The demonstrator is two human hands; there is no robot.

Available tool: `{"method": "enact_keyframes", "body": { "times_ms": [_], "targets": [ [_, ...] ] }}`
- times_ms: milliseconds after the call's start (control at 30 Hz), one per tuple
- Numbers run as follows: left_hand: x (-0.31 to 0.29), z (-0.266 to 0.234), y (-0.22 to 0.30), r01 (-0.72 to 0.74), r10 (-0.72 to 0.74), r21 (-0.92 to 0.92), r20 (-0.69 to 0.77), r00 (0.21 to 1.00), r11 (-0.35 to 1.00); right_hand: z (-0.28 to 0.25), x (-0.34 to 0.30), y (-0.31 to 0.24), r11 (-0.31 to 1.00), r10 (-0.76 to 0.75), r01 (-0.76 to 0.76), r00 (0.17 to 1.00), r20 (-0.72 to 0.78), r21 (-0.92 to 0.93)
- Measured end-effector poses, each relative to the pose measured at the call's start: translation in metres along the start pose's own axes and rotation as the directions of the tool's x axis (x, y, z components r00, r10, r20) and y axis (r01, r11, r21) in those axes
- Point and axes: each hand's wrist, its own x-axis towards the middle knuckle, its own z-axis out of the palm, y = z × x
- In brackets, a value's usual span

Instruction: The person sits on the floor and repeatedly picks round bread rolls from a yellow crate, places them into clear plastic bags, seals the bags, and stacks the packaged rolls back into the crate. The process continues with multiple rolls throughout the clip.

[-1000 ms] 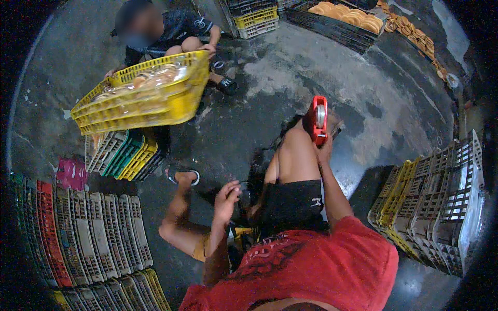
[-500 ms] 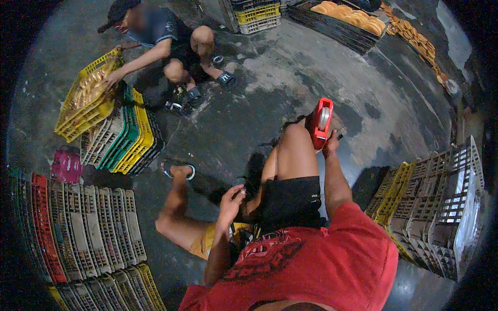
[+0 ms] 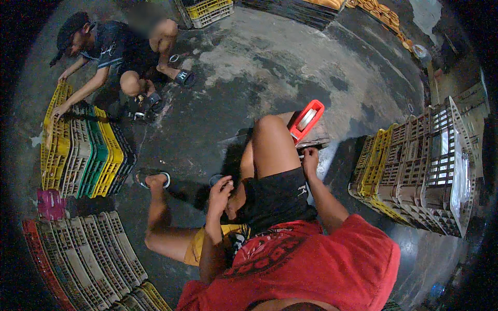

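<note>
I sit on the dark concrete floor in a red shirt and black shorts, my right knee raised. My right hand (image 3: 310, 157) is down by that knee, fingers curled at the lower end of a red tape dispenser (image 3: 306, 121). The dispenser lies on a flat grey slab (image 3: 317, 139); I cannot tell whether my fingers still grip it. My left hand (image 3: 220, 193) hovers between my legs with its fingers apart and nothing in it.
Another person (image 3: 122, 49) crouches at the upper left, both hands on a yellow crate (image 3: 54, 150) in a row of crates standing on edge. More crates lie at the lower left (image 3: 88, 259) and stack on the right (image 3: 415, 171). Trays of bread (image 3: 378, 10) line the far edge.
My right hand has come down from above my knee, and the red dispenser now lies on the slab. The other person set the yellow crate against the row and crouches beside it.
</note>
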Motion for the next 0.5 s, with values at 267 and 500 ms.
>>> {"method": "enact_keyframes", "body": {
  "times_ms": [267, 500],
  "targets": [
    [0.001, -0.009, 0.041, 0.002, 0.001, 0.028, -0.099, 0.995, 1.000, -0.011, -0.051, -0.137, 0.782, -0.605, 0.593, 0.796, -0.007, -0.191],
    [-0.010, -0.032, 0.009, 0.061, -0.059, 0.017, -0.096, 0.994, 0.998, -0.065, -0.024, -0.122, 0.828, -0.549, 0.559, 0.795, 0.258, 0.042]
  ]
}}
